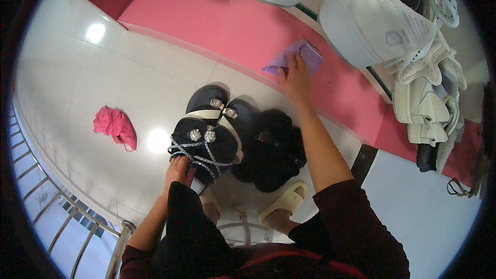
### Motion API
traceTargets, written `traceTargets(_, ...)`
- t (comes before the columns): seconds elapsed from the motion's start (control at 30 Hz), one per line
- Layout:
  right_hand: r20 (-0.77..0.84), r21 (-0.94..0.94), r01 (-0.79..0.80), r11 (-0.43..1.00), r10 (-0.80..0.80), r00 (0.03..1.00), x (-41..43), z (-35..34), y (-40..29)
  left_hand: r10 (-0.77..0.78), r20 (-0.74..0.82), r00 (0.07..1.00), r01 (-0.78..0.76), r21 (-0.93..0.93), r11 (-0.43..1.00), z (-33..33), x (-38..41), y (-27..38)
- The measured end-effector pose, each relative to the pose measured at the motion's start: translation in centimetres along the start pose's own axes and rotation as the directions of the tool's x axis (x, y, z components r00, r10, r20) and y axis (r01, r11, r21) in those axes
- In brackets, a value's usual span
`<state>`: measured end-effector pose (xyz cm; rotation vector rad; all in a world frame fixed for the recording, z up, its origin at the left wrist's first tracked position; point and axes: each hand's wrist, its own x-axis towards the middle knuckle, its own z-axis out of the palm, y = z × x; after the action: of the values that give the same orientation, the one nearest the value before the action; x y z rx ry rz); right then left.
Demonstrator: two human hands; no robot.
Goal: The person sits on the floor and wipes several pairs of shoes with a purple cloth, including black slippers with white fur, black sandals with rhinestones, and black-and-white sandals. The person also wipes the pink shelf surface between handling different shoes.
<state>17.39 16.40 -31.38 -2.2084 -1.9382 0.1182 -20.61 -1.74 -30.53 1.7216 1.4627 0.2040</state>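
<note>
My left hand [181,170] grips the heel end of a pair of black sandals [201,147] with sparkling crossed straps and round jewelled ornaments. Just beyond them lie black sandals with pale straps and square buckles [205,102], partly overlapped. My right hand [296,75] rests on a purple cloth [312,60] on the pink shelf ledge [217,19]; its fingers press or pinch the cloth, and whether they close on it is unclear. Beside the sandals, a black fluffy item [271,155] sits on the floor, its kind hard to tell.
White sneakers [372,23] and other pale shoes [422,108] line the shelf above and at right. A crumpled pink cloth [116,126] lies on the tiled floor. A metal railing [73,205] curves at lower left. My feet wear pale yellow slippers [285,201] near a stool [244,228].
</note>
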Motion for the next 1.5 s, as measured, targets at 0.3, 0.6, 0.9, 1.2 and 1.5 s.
traceTargets(0.3, -0.188, 0.057, -0.044, 0.997, 0.054, 0.981, -4.9, 0.9, 9.1, -0.009, -0.032, 0.999, 0.011, 0.07, 0.997, -4.1, 2.0, 1.0)
traceTargets(0.6, -0.262, 0.047, -0.333, 0.942, 0.333, 0.906, -6.9, -2.1, 13.4, 0.503, 0.03, 0.863, -0.503, 0.127, 0.855, -3.5, 15.9, 13.4)
traceTargets(0.9, -0.328, 0.039, 0.097, 0.995, -0.078, 0.942, -4.9, 0.6, 9.0, 0.385, 0.381, 0.841, -0.535, 0.694, 0.481, 7.4, 31.3, 20.5)
traceTargets(1.2, -0.346, 0.143, 0.005, 0.99, 0.045, 0.937, -2.0, -0.9, 18.9, 0.326, 0.453, 0.83, -0.558, 0.654, 0.511, 5.5, 29.6, 23.4)
traceTargets(1.5, -0.236, 0.03, -0.249, 0.968, 0.248, 0.939, -6.8, -1.1, 35.6, 0.624, 0.472, 0.623, -0.711, 0.674, 0.2, 6.4, 32.4, 17.7)
